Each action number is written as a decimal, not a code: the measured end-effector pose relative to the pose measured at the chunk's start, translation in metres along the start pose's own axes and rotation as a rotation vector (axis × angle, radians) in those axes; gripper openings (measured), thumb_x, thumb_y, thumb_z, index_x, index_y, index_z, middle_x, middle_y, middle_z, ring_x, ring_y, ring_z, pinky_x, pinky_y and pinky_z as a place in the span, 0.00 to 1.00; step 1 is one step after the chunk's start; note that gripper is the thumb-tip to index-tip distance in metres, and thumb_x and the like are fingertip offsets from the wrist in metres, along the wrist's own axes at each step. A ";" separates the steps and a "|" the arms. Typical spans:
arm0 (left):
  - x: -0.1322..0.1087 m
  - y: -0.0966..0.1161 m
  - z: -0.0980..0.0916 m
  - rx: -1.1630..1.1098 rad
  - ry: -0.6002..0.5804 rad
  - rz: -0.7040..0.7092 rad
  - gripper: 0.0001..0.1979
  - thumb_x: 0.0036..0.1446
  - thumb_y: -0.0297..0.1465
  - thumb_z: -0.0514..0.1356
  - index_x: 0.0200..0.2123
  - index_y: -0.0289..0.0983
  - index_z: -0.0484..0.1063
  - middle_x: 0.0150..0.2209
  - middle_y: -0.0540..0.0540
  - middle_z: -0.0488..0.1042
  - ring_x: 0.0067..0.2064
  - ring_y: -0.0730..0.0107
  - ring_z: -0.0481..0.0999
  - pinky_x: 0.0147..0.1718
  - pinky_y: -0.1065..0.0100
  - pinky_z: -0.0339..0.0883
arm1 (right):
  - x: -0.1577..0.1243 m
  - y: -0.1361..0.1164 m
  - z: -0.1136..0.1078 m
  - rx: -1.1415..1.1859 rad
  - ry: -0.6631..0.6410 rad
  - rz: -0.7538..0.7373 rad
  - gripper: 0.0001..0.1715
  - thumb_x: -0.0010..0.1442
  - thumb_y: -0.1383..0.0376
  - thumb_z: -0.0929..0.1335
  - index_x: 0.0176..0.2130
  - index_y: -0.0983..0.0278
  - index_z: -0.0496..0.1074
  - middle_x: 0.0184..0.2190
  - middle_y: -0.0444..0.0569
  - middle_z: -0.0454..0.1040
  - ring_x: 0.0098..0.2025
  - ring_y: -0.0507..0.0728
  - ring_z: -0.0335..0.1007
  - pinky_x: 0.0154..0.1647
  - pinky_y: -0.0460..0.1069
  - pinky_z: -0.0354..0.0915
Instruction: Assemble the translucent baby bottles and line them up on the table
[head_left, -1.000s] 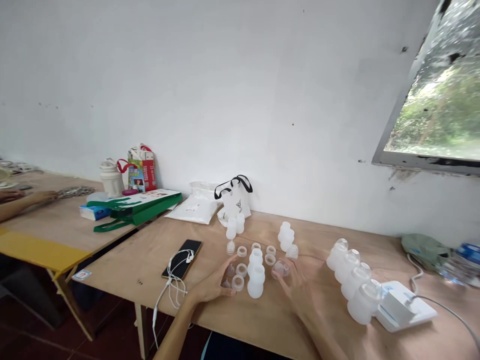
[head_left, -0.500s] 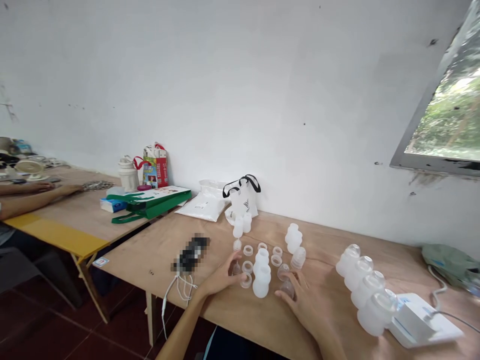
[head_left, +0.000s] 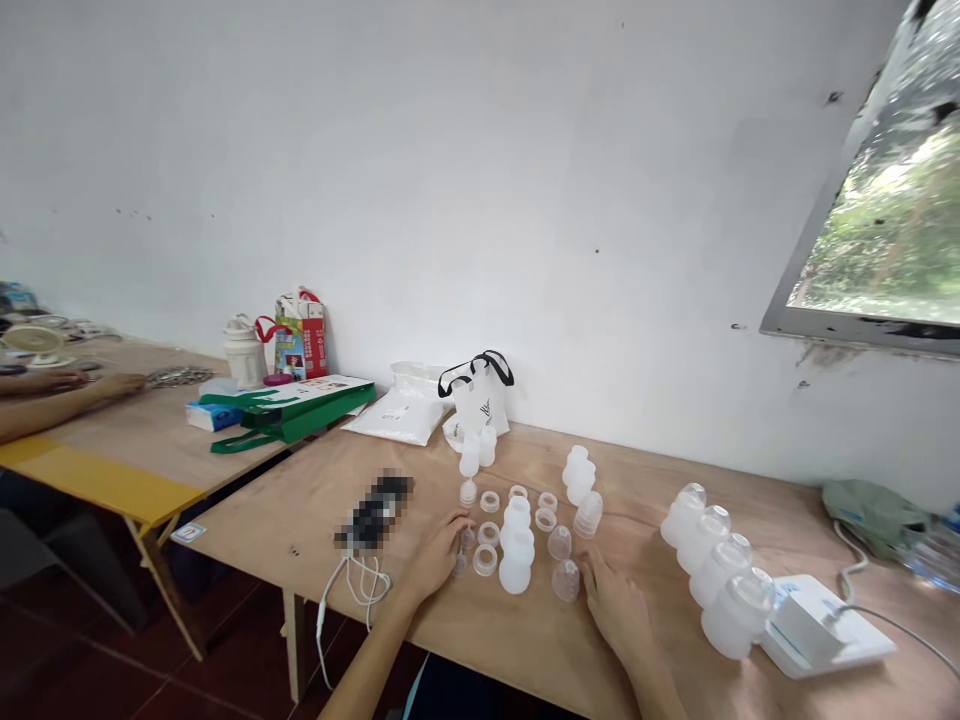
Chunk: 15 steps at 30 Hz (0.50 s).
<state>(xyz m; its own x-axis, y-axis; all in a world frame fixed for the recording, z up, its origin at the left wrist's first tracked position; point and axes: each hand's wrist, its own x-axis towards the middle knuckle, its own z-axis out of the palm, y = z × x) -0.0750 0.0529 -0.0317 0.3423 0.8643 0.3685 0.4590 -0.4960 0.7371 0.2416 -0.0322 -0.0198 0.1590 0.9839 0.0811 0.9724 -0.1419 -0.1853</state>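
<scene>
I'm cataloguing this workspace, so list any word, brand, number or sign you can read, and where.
None can be read for certain.
Too small or blurred: print on the corner sticker, white parcel, tote bag, red carton and green bag.

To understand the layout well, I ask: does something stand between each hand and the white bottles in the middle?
Yes, on both sides. Between the left hand and the bottles are clear teats, then two rings. Between the right hand and the bottles stand two clear caps.
</scene>
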 end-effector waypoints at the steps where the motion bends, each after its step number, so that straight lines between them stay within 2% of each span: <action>1: 0.000 0.000 0.000 0.030 -0.008 -0.005 0.24 0.59 0.19 0.51 0.53 0.38 0.79 0.62 0.39 0.72 0.64 0.57 0.70 0.67 0.54 0.61 | -0.001 -0.003 -0.003 0.007 -0.001 -0.008 0.24 0.71 0.68 0.55 0.57 0.60 0.72 0.43 0.55 0.82 0.44 0.64 0.80 0.39 0.53 0.68; 8: 0.000 -0.004 -0.001 0.125 -0.024 -0.007 0.26 0.62 0.20 0.51 0.56 0.39 0.79 0.64 0.40 0.72 0.67 0.57 0.69 0.69 0.50 0.59 | -0.005 -0.013 -0.020 0.037 -0.004 -0.091 0.26 0.72 0.69 0.57 0.60 0.54 0.74 0.53 0.51 0.80 0.48 0.61 0.79 0.44 0.51 0.67; 15: -0.001 -0.004 -0.002 0.176 -0.044 0.028 0.25 0.63 0.21 0.51 0.57 0.39 0.78 0.65 0.41 0.71 0.67 0.57 0.68 0.69 0.50 0.59 | -0.008 -0.017 -0.026 0.016 -0.015 -0.116 0.24 0.75 0.66 0.57 0.60 0.55 0.74 0.53 0.51 0.80 0.48 0.61 0.79 0.46 0.51 0.66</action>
<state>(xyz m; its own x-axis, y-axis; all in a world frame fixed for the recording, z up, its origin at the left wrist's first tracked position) -0.0783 0.0541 -0.0337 0.3910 0.8474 0.3592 0.5835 -0.5300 0.6153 0.2285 -0.0400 0.0084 0.0425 0.9952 0.0882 0.9813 -0.0250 -0.1907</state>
